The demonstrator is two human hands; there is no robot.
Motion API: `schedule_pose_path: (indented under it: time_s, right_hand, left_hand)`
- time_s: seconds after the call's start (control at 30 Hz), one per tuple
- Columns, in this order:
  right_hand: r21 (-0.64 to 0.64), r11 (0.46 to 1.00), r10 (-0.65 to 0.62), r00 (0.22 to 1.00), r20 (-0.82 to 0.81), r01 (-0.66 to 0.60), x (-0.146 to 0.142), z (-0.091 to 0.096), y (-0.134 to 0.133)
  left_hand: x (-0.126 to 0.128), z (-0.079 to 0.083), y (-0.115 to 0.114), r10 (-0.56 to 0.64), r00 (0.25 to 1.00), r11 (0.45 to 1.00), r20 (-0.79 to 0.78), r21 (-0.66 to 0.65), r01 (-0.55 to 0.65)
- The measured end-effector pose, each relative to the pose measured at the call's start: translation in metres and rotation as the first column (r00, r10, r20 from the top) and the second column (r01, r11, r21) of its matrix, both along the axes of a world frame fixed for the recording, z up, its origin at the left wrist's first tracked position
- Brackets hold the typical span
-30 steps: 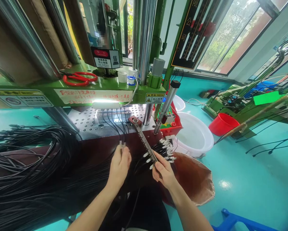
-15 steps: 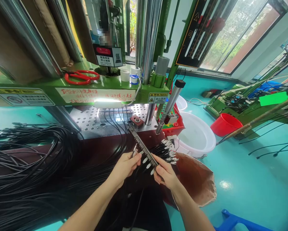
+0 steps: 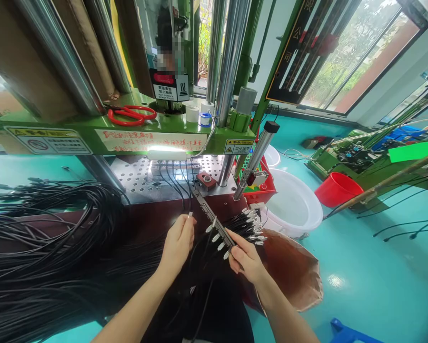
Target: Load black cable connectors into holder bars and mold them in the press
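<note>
My left hand (image 3: 178, 245) is closed in a pinch on a black cable whose small metal plug (image 3: 190, 215) sticks up above the fingers. My right hand (image 3: 245, 259) grips the lower end of a long metal bar (image 3: 214, 222) that slants up toward the machine bed. Several black cables with silver plugs (image 3: 216, 237) sit along the bar's left side. A bundle of plug ends (image 3: 251, 225) fans out to the right of the bar. The left hand is a short way left of the bar, apart from it.
A green press (image 3: 135, 128) with steel columns stands ahead; red scissors (image 3: 131, 114) and tape rolls (image 3: 192, 113) lie on its ledge. A big heap of black cables (image 3: 45, 238) fills the left. White tubs (image 3: 294, 205), a red bucket (image 3: 337, 188) and a brown paper bag (image 3: 292, 271) stand right.
My left hand pulled back left from the bar with a plug pinched in its fingers. The right hand kept hold of the bar. The view shifted slightly.
</note>
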State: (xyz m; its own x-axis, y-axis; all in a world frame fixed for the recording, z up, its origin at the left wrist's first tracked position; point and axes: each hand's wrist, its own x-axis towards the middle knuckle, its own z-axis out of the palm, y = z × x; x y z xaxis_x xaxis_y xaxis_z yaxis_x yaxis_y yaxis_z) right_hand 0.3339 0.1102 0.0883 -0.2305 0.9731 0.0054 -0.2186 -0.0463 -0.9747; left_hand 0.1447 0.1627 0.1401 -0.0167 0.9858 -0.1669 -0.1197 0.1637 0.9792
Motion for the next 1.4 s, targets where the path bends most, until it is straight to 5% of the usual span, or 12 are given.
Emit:
schedule_pose_path:
  time_s: [0.2,0.37,0.8,0.93,1.07,1.2,1.3,1.4]
  right_hand:
    - [-0.014,0.999,0.031,0.999,-0.021,-0.031,0.001,0.003,0.0]
    - [-0.045,0.998,0.052,0.998,-0.044,-0.054,0.004,0.005,0.002]
    - [-0.034,0.994,0.105,0.992,-0.066,-0.107,0.006,0.007,0.005]
    - [0.002,0.993,0.118,0.992,0.045,-0.118,0.004,0.012,0.005]
    - [0.073,0.989,0.114,0.971,0.21,-0.132,0.0,0.015,0.004]
    - [0.056,0.996,0.063,0.979,0.196,-0.075,-0.003,0.013,0.003]
    - [0.04,0.999,0.017,0.99,0.143,-0.023,-0.004,0.011,0.001]
    - [0.058,0.998,0.023,0.991,0.13,-0.031,-0.005,0.012,0.001]
  left_hand:
    - [0.002,0.001,-0.003,-0.269,0.962,0.959,0.042,-0.08,0.272]
    - [0.0,0.009,0.0,-0.352,0.931,0.924,0.097,-0.126,0.362]
    - [-0.009,0.006,0.004,-0.398,0.917,0.913,-0.028,-0.11,0.393]
    - [-0.008,0.0,0.006,-0.389,0.919,0.919,-0.065,-0.095,0.382]
    - [-0.012,-0.006,0.011,-0.321,0.906,0.938,-0.275,0.04,0.344]
    - [-0.013,0.004,0.007,-0.155,0.769,0.912,-0.62,0.209,0.352]
    - [-0.003,0.018,-0.002,0.173,0.535,0.849,-0.827,0.401,0.345]
    - [0.013,0.026,-0.008,0.274,0.362,0.764,-0.891,0.43,0.48]
